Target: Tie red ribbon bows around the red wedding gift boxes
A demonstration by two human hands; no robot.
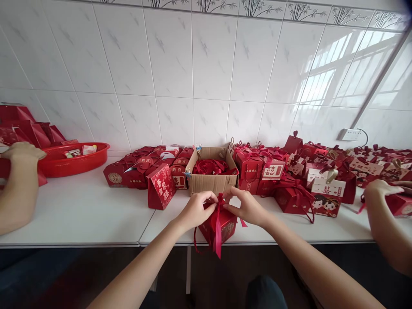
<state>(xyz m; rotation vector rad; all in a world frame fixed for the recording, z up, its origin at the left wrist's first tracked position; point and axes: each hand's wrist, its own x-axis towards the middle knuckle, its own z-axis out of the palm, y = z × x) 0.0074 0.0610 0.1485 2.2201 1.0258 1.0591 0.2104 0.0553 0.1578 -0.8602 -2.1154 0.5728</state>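
Bare forearms (144, 259); rounded knee (265, 294), dark bluish cloth-covered.

The carton (210, 184) stands behind the gift box (229, 228).

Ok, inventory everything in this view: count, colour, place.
Ribboned gift box: one, red, between the hands
Ribbon: one, red, atop that box
Cardboard carton: one, brown, behind that box
Ribbon pile: one, red, inside carton
Other gift boxes: many, mostly red, flanking carton and far left
Plastic basin: one, red, left
Packets: at least two, multicoloured, in basin
Tabletops: two, white, side by side
Tiled wall: one, white, behind
Wall socket: one, white, right
Co-workers' forearms: two, bare, left and right edges
Left hand: one, bare, at ribbon
Right hand: one, bare, at ribbon
Knee: one, dark-clothed, below
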